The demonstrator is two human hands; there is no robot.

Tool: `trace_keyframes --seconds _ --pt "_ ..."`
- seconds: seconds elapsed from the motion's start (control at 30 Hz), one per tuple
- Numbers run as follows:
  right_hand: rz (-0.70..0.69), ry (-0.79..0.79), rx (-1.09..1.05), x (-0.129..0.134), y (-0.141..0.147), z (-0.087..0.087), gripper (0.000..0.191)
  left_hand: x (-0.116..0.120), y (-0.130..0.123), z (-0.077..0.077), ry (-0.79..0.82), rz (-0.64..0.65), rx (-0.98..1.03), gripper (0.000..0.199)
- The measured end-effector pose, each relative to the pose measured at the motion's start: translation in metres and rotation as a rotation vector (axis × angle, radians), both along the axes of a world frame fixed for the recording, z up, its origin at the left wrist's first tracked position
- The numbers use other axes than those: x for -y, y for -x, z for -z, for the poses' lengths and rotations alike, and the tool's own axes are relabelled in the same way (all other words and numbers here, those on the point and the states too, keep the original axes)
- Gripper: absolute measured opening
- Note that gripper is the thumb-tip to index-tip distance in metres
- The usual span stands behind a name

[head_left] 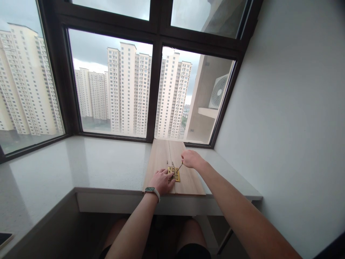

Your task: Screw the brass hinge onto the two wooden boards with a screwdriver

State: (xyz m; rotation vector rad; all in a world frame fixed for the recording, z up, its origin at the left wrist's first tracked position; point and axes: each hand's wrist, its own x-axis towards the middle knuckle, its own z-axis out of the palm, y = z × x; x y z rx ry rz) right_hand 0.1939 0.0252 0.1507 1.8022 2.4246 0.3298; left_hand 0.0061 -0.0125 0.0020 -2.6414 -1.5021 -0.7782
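Observation:
Two pale wooden boards (185,181) lie side by side on the white counter, with a narrow seam between them. A brass-coloured hinge (177,175) lies across the seam. My left hand (162,181) rests on the boards with its fingers stretched out, the fingertips touching the left part of the hinge and partly covering it. Closed around the handle of a thin screwdriver (179,167), my right hand (191,159) is above the right board. The shaft slants down to the left, its tip at the hinge's right leaf. The handle is mostly hidden in my fist.
A small dark screw-like piece (167,162) is on the left board, and other small metal bits (173,164) are by the seam. The white counter (113,165) runs along the window (113,93). A wall (291,100) rises on the right. A dark flat object (5,238) is at the lower left.

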Motion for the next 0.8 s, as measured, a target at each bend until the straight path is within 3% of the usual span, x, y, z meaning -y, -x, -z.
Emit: trace_keyframes --seconds 0.23,0.47,0.8 --pt "-0.079 0.023 0.051 0.0 -0.009 0.003 0.027 0.0 0.0 0.001 -0.029 0.007 0.006 0.044" --pt "-0.138 -0.037 0.038 0.001 -0.013 0.0 0.014 -0.001 0.0 0.001 -0.044 0.011 0.008 0.043" --pt "-0.146 -0.036 0.084 0.003 -0.007 -0.003 0.012 0.0 -0.001 0.001 -0.037 0.009 0.004 0.044"
